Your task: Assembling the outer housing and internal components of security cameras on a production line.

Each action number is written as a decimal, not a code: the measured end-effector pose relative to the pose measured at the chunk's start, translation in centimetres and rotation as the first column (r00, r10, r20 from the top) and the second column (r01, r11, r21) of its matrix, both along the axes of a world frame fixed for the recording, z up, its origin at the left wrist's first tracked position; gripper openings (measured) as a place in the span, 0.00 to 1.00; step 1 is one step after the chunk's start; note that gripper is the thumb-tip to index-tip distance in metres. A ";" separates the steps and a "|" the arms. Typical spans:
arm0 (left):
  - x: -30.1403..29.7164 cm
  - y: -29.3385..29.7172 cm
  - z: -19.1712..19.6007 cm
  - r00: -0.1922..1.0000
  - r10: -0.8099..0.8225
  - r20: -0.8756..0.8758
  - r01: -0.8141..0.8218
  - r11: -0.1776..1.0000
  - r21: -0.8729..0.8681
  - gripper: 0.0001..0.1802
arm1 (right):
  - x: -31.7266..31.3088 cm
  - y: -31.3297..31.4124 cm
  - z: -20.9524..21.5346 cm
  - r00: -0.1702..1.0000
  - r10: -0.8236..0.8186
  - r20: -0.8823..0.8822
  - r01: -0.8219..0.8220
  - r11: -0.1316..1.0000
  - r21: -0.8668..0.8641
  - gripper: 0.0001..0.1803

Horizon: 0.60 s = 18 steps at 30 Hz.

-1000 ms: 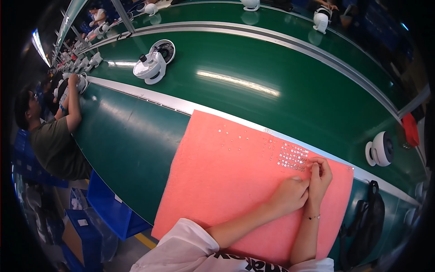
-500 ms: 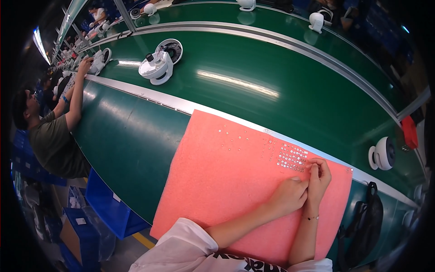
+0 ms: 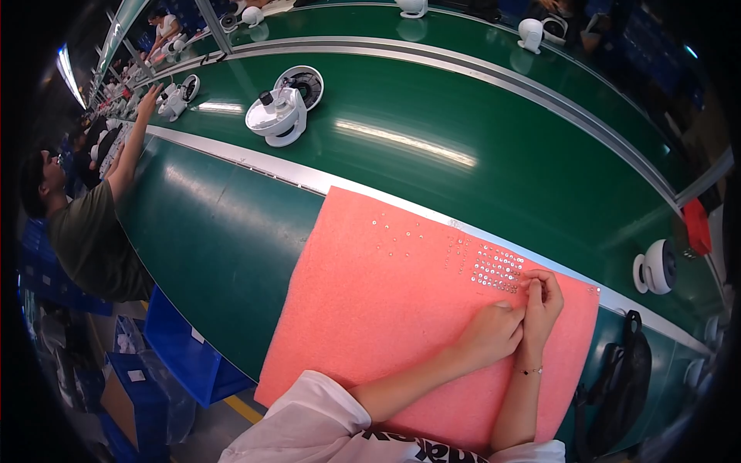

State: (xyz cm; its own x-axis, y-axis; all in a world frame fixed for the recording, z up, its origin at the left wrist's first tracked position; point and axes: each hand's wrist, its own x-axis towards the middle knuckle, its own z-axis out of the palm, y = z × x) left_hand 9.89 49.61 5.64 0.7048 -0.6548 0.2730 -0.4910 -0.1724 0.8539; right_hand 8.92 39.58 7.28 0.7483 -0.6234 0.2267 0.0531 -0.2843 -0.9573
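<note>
A pink foam mat (image 3: pixel 370 309) lies in front of me, with rows of small shiny metal pieces (image 3: pixel 496 266) near its far right edge. Beside those rows, my right hand (image 3: pixel 543 305) rests with its thumb and fingers pinched together. My left hand (image 3: pixel 492 333) is curled closed and lies against the right hand. Whatever either hand may hold is hidden or too small to make out. More little pieces (image 3: pixel 408 234) are scattered toward the mat's far left part.
Beyond the mat's metal edge strip runs a green conveyor belt (image 3: pixel 432 100). It carries an opened white round device (image 3: pixel 278 116) and another white device (image 3: pixel 655 266) at right. A co-worker (image 3: pixel 93 231) reaches over the belt at left. A black bag (image 3: pixel 624 386) lies at right; blue bins (image 3: pixel 185 347) stand lower left.
Devices on the near belt have shifted slightly right, those on the far belt slightly left. The co-worker's raised arm has moved a little. My hands have stayed in place.
</note>
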 end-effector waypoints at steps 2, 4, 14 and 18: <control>-0.1 0.2 0.0 1.000 -0.001 -0.001 0.001 1.000 0.001 0.07 | 0.0 0.2 0.0 1.000 0.000 -0.001 0.000 1.000 0.004 0.08; -0.1 0.2 -0.1 1.000 -0.003 -0.002 0.003 1.000 -0.001 0.07 | -0.1 0.2 0.0 1.000 0.002 -0.010 -0.002 1.000 -0.009 0.08; 0.2 2.3 1.2 1.000 -0.011 -0.016 0.011 1.000 -0.009 0.07 | 0.1 2.3 1.5 0.999 0.015 -0.039 -0.015 1.000 0.011 0.08; 0.5 3.9 2.0 1.000 -0.008 -0.024 0.008 1.000 -0.010 0.08 | 0.4 4.1 2.5 0.999 0.014 -0.044 -0.014 1.000 0.002 0.08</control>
